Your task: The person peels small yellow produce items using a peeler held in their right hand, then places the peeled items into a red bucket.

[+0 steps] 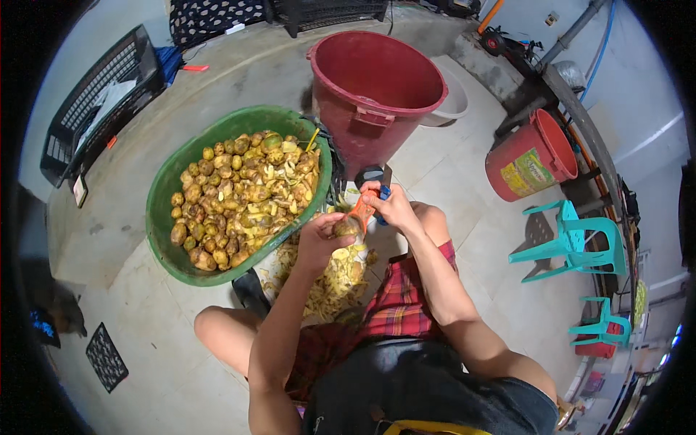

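Observation:
In front of my lap, my left hand (317, 243) is closed around a brownish potato (346, 227). My right hand (395, 208) grips an orange-handled peeler (364, 209), its working end against the potato. To the left stands a green oval tub (163, 235), heaped with unpeeled brown potatoes (206, 210) and pale yellow peelings. Below my hands, a pile of yellow peelings (335, 283) lies between my legs. My fingers partly hide the potato and the peeler's head.
Ahead stands a large dark red tub (348, 138), with a pale basin (453, 98) behind it. On the right are a red bucket (500, 170) and teal plastic stools (573, 239). A black crate (94, 101) rests at the far left.

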